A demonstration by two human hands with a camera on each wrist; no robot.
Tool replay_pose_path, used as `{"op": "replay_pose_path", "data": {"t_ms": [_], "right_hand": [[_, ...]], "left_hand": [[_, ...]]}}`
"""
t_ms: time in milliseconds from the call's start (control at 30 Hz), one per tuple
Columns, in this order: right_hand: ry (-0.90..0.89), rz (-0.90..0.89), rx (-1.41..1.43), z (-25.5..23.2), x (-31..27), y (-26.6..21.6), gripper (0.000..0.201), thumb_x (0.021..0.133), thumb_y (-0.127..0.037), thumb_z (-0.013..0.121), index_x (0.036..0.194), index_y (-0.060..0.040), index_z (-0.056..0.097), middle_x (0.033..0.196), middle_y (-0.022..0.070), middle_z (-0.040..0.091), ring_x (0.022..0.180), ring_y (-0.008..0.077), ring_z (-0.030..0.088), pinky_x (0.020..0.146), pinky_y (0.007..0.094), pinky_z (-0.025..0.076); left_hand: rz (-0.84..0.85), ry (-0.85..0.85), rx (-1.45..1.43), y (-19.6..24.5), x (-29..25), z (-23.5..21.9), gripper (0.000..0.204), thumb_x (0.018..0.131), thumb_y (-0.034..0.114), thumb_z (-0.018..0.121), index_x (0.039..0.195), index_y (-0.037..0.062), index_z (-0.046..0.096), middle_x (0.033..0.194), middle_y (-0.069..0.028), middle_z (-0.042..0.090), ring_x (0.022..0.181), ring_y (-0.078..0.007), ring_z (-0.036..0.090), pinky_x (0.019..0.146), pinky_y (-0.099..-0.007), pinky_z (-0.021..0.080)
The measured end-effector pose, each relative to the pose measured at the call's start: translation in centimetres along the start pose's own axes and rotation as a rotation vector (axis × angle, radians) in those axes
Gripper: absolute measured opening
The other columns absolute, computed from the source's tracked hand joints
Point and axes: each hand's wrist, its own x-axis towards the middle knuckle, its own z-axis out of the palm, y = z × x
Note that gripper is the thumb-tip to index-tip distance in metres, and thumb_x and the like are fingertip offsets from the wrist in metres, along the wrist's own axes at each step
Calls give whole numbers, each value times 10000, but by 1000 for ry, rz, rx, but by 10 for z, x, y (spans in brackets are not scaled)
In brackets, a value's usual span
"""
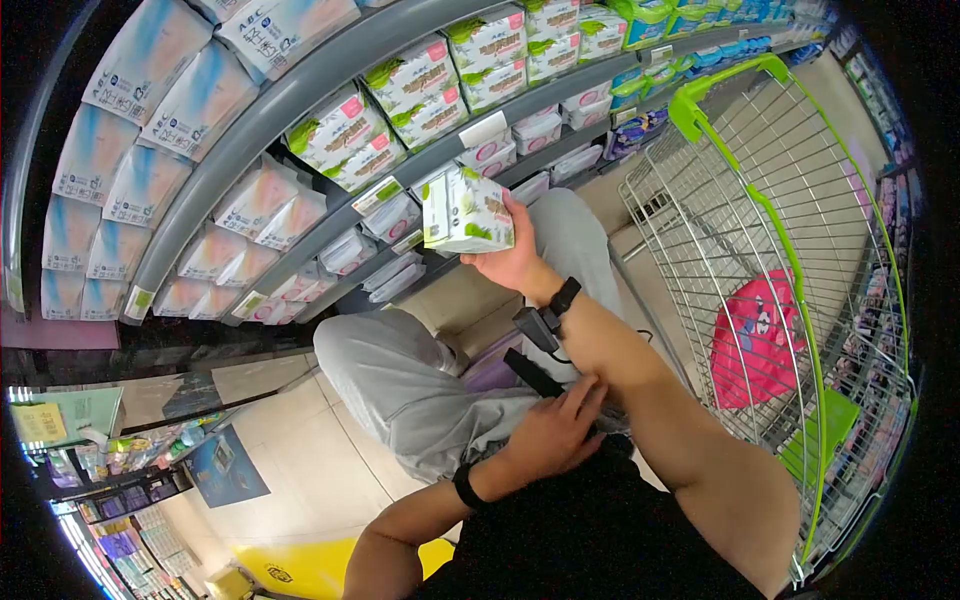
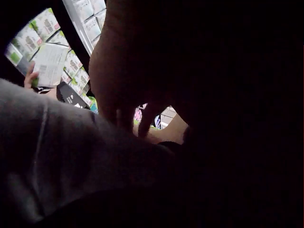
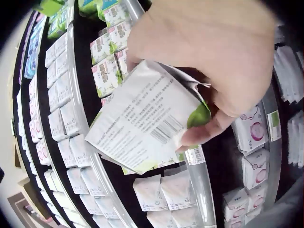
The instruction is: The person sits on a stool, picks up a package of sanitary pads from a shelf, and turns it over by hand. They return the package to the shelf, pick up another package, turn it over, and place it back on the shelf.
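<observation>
Far left you've got stacks of blue-and-white packs (image 1: 145,55) on the upper shelf, with a blue poster (image 1: 232,470) below them in the picture. Moving right, pinkish packs (image 1: 265,205) sit on the next level, then a block of green-and-white ones (image 1: 340,130) stacked two high. Grey trousers (image 1: 385,375) come next, one bent knee pointing at the shelves.

Around the middle is the main thing: a white-and-green pack (image 1: 468,212), up off the shelf and right in front of it. The right hand (image 1: 513,250) has it gripped between thumb and fingers, and the right wrist view shows a barcode and small print on one side. Lower down, the left hand (image 1: 555,432) lies against the right forearm, fingers loosely stretched out; its own wrist view is mostly dark.

Over on the right there's a wire cart (image 1: 768,205) with green trim, and a pink bag (image 1: 757,340) inside.
</observation>
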Motion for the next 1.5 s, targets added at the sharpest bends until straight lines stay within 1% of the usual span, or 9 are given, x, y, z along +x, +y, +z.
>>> {"op": "replay_pose_path", "data": {"t_ms": [167,467,567,667,867,933,1167,1367,1500], "right_hand": [[58,95,-3,14,-1,5,656,939,-643,358,1325,-154,563,1175,119,647,951,331,625,750,390,497],[195,47,185,-4,4,16,668,942,-635,370,1316,-121,573,1170,124,642,959,286,615,849,369,499],[167,54,160,1,2,16,639,946,-624,383,1307,-134,580,1181,112,645,972,273,630,841,364,525],[202,86,131,9,0,14,615,947,-635,389,1278,-162,600,1172,84,655,935,261,650,795,364,557],[73,129,135,-2,0,11,615,944,-616,412,1310,-153,586,1203,78,659,964,244,664,793,371,542],[167,123,144,6,-2,14,600,944,-620,414,1295,-170,599,1193,49,670,981,242,663,789,374,539],[19,168,167,-6,-2,19,536,982,-559,412,1331,-182,563,1249,34,652,1077,221,649,867,382,535],[94,163,163,-1,3,17,540,962,-570,458,1308,-174,582,1198,48,676,1043,246,661,837,422,549],[42,151,184,-5,3,17,537,964,-562,463,1312,-169,577,1198,47,675,1036,228,663,832,400,547]], "left_hand": [[-87,179,18,-11,14,-4,818,814,350,719,1408,-78,354,1491,-257,298,898,-339,684,737,-383,586],[-96,149,4,-10,12,-2,740,833,347,696,1365,-81,410,1473,-235,329,865,-318,685,681,-367,588],[-122,-34,-13,-8,8,-8,729,840,343,690,1372,-67,408,1457,-225,348,860,-320,682,661,-363,586],[-37,52,-51,-16,3,5,750,838,339,691,1398,-52,381,1449,-213,359,835,-322,681,638,-367,583],[-264,183,-81,-13,12,-10,837,802,345,719,1432,-48,333,1471,-203,341,844,-327,681,680,-391,581],[-220,164,-41,-16,12,-7,823,798,336,720,1422,-50,347,1472,-198,348,857,-333,679,694,-388,580],[-130,11,-144,-10,3,4,741,805,307,705,1384,-41,400,1451,-184,395,970,-344,660,736,-381,581],[-243,180,-168,-12,13,-8,760,724,203,735,1376,-19,415,1441,-154,410,1060,-345,632,775,-406,575],[-157,116,-185,-15,14,-8,748,702,155,718,1372,1,423,1428,-149,422,1071,-344,627,795,-406,571]]}}
